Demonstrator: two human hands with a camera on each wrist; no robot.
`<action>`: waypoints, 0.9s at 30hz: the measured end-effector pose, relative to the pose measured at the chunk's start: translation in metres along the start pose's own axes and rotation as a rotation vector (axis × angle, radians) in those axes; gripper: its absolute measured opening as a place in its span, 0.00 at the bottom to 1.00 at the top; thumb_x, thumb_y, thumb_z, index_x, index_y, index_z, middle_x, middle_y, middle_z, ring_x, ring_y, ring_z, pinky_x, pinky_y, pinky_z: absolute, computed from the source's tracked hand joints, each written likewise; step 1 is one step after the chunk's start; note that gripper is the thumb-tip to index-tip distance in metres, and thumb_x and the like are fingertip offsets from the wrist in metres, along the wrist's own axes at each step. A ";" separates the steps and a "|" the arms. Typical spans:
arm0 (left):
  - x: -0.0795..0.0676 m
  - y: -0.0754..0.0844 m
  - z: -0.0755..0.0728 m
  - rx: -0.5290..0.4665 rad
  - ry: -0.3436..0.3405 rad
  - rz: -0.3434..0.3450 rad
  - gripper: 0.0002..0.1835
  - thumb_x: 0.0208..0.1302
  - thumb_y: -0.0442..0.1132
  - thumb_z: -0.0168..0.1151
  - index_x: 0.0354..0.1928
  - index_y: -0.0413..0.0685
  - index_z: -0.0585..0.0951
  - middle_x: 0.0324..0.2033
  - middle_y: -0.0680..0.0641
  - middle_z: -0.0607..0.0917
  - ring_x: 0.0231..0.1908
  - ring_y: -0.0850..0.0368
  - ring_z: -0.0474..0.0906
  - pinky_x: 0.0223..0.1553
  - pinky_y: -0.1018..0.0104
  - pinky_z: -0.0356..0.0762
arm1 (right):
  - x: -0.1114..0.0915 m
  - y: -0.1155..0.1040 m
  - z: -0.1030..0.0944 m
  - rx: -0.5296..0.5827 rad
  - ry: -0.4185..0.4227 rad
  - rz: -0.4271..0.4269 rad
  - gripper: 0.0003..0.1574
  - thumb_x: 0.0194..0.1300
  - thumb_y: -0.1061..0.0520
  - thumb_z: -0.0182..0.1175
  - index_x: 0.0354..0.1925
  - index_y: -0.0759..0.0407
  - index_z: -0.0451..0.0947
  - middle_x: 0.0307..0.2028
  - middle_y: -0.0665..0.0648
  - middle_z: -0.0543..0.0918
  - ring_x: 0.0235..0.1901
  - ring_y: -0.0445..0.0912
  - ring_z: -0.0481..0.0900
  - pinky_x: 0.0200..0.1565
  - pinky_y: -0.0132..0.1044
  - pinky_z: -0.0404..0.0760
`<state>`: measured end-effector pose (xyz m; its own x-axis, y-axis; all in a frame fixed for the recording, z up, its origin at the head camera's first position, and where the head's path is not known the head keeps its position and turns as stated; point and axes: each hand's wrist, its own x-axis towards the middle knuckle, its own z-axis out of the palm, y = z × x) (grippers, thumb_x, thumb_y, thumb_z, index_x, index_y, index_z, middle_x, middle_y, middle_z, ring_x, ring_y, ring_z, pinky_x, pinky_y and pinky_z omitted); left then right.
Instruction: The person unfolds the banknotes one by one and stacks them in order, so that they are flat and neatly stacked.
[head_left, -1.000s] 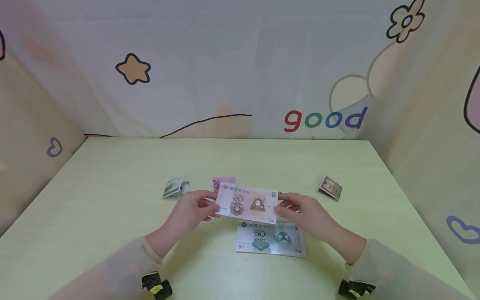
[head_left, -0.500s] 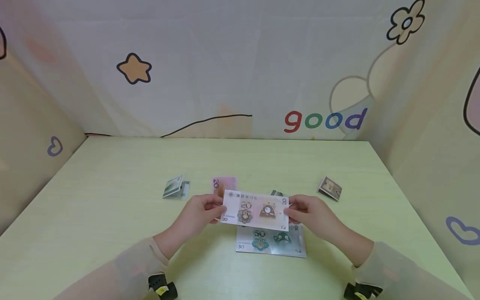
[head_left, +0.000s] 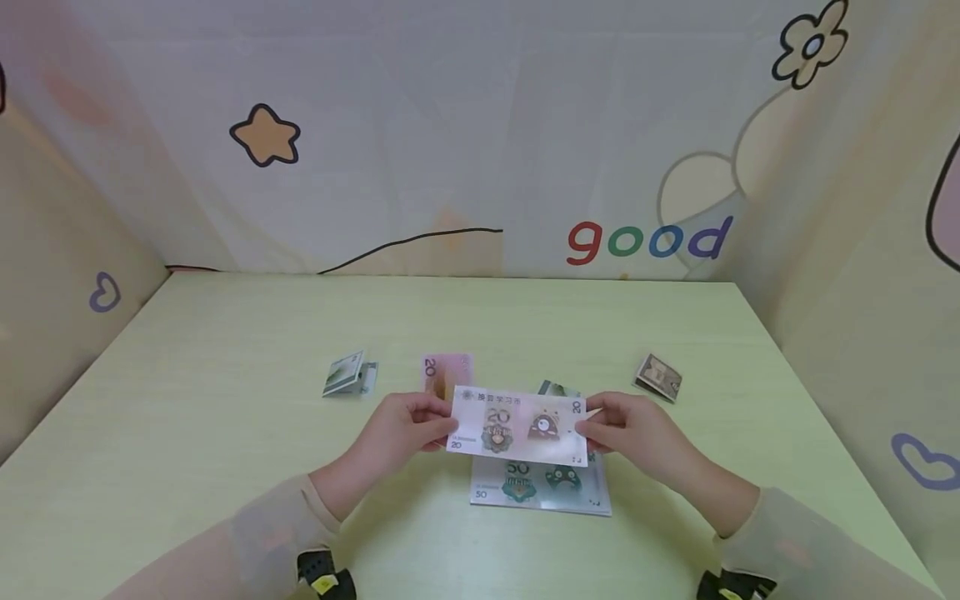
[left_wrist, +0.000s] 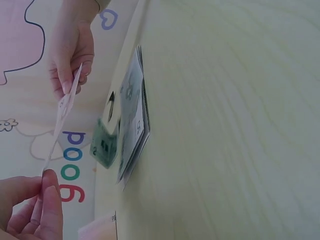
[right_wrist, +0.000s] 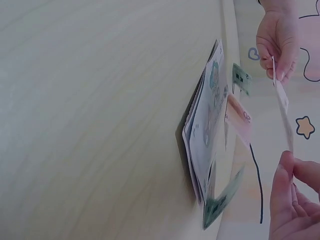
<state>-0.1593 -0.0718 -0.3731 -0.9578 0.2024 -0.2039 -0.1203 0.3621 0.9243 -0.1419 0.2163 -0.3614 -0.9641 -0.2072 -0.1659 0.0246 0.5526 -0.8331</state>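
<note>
A pale pink banknote (head_left: 517,425) marked 20 is stretched flat between both hands, raised above the table. My left hand (head_left: 405,425) pinches its left edge between thumb and fingers; my right hand (head_left: 626,425) pinches the right edge the same way. Below it lies a stack of banknotes (head_left: 540,487), the top one green and marked 50, partly covered by the held note. In the left wrist view the stack (left_wrist: 132,120) shows several layers with slightly parted edges. Seen edge-on in the right wrist view, the held banknote (right_wrist: 282,100) spans the two hands.
Behind the held note stand a folded pink 20 note (head_left: 448,368) and a green note (head_left: 558,389), both partly hidden. A folded green note (head_left: 347,374) sits at the left, a folded brown note (head_left: 660,377) at the right. Printed cloth walls (head_left: 420,125) enclose the table (head_left: 225,433).
Both hands have moved the held 20 note a little right and toward the person, levelling it somewhat. More of the green note behind shows now; the stack has stayed put.
</note>
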 end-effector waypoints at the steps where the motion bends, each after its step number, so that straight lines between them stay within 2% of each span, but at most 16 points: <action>1: 0.000 0.000 0.001 -0.010 -0.001 0.000 0.08 0.58 0.31 0.64 0.40 0.38 0.82 0.31 0.46 0.83 0.27 0.55 0.78 0.33 0.65 0.80 | 0.000 0.000 -0.001 0.002 0.004 0.009 0.23 0.60 0.59 0.63 0.51 0.70 0.73 0.31 0.55 0.83 0.30 0.49 0.81 0.36 0.38 0.82; 4: -0.002 0.000 0.005 -0.033 -0.007 -0.005 0.08 0.57 0.31 0.64 0.39 0.36 0.82 0.30 0.46 0.84 0.27 0.55 0.79 0.33 0.65 0.80 | 0.000 0.002 -0.003 0.010 0.018 0.049 0.24 0.59 0.58 0.64 0.50 0.69 0.72 0.30 0.56 0.83 0.30 0.49 0.82 0.36 0.38 0.82; 8: -0.004 -0.002 0.009 -0.048 -0.038 -0.024 0.08 0.57 0.31 0.64 0.38 0.35 0.81 0.28 0.45 0.84 0.26 0.55 0.79 0.33 0.64 0.80 | -0.001 0.004 -0.004 0.007 0.015 0.067 0.19 0.58 0.58 0.65 0.44 0.68 0.73 0.28 0.55 0.83 0.29 0.48 0.82 0.35 0.35 0.81; 13: -0.004 -0.007 0.012 -0.026 -0.100 -0.028 0.07 0.58 0.31 0.64 0.38 0.35 0.81 0.27 0.46 0.84 0.26 0.57 0.79 0.33 0.65 0.80 | -0.005 0.009 -0.005 -0.027 0.005 0.036 0.13 0.58 0.59 0.65 0.37 0.65 0.74 0.24 0.54 0.83 0.27 0.47 0.81 0.31 0.34 0.80; 20: -0.004 -0.009 0.019 -0.004 -0.147 -0.017 0.06 0.58 0.31 0.64 0.35 0.35 0.81 0.23 0.47 0.83 0.24 0.58 0.78 0.31 0.66 0.80 | -0.011 0.014 -0.004 -0.090 -0.018 0.015 0.12 0.56 0.60 0.66 0.34 0.62 0.72 0.24 0.53 0.82 0.24 0.46 0.80 0.27 0.36 0.77; 27: -0.003 -0.011 0.022 0.051 -0.195 -0.012 0.05 0.57 0.32 0.65 0.34 0.37 0.81 0.22 0.48 0.82 0.23 0.58 0.78 0.29 0.68 0.79 | -0.012 0.019 -0.003 -0.138 -0.040 -0.004 0.10 0.56 0.62 0.66 0.32 0.61 0.72 0.23 0.51 0.81 0.22 0.44 0.79 0.25 0.33 0.75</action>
<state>-0.1497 -0.0565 -0.3899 -0.8873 0.3682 -0.2778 -0.1132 0.4100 0.9050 -0.1304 0.2318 -0.3742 -0.9528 -0.2398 -0.1860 -0.0182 0.6569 -0.7537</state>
